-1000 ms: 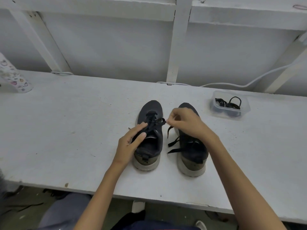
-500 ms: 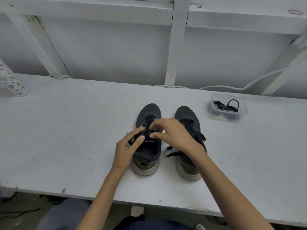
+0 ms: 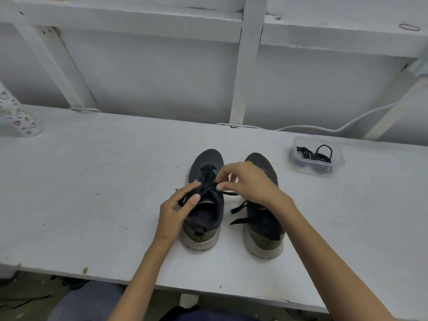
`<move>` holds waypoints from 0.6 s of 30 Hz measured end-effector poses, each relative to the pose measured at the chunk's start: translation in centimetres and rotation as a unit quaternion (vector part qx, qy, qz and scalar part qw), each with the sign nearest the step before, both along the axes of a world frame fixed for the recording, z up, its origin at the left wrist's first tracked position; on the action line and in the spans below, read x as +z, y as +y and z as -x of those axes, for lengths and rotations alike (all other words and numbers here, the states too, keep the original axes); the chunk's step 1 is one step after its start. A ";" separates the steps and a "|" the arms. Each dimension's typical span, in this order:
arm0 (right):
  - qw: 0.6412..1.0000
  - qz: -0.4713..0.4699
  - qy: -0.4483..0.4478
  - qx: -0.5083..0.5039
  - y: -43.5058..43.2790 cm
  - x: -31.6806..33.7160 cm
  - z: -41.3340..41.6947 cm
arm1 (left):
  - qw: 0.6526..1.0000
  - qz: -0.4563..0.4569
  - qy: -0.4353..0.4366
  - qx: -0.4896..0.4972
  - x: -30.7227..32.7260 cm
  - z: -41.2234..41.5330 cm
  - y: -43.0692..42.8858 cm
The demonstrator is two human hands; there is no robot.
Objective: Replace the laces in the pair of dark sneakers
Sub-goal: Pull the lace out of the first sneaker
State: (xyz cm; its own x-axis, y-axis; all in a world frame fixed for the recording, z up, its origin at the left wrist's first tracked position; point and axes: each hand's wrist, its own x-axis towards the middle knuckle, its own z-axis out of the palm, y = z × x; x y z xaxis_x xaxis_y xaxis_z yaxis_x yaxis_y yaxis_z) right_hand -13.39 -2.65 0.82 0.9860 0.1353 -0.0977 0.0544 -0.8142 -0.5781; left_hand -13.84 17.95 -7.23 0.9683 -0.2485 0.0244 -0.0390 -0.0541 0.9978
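Observation:
Two dark sneakers stand side by side on the white table (image 3: 92,205), toes pointing away from me. The left sneaker (image 3: 205,212) has a black lace (image 3: 207,179) threaded through its eyelets. My left hand (image 3: 178,209) pinches a loose end of that lace at the shoe's left side. My right hand (image 3: 247,181) reaches across from the right and pinches the lace over the upper eyelets. The right sneaker (image 3: 264,221) is partly hidden by my right wrist; its loose black lace ends (image 3: 239,214) trail out to its left.
A clear plastic tub (image 3: 335,164) holding coiled black laces (image 3: 315,155) sits at the back right of the table. A patterned bottle (image 3: 17,114) stands at the far left. A white cable (image 3: 312,128) runs along the back edge. My knees show below the table's front edge.
My right hand moved from above the right sneaker leftward onto the left sneaker's lacing. My left hand stayed at that shoe's left side. The view has tilted a little.

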 end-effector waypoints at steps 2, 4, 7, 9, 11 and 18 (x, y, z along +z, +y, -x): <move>1.000 -0.005 0.016 0.016 1.1 -0.8 0.1 | 1.000 -0.004 -0.002 -0.001 0.0 0.0 0.1; 1.000 -0.017 0.016 0.015 1.5 -1.2 0.1 | 1.000 -0.007 -0.004 -0.001 0.2 0.0 0.1; 1.000 -0.001 0.005 -0.004 0.8 -0.9 0.0 | 1.000 -0.008 -0.003 -0.005 0.4 0.1 0.2; 0.998 0.010 -0.008 -0.055 -0.6 -0.4 -0.3 | 1.000 -0.003 0.001 -0.011 0.2 0.0 0.3; 0.990 0.019 -0.032 -0.136 -2.5 0.0 -0.5 | 1.000 0.000 0.002 -0.014 0.2 0.0 0.3; 0.956 0.132 -0.074 -0.250 -4.8 -0.9 -0.1 | 1.000 0.011 -0.008 0.002 0.4 0.0 0.2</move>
State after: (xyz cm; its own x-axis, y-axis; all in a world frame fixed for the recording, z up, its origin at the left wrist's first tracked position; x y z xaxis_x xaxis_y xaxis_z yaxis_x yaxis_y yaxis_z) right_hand -13.25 -7.40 -0.03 0.9264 -0.3673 0.0826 -0.3148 -0.8761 -0.3652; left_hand -13.88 18.17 -6.86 0.9688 -0.2435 0.0463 -0.0557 -0.0317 0.9979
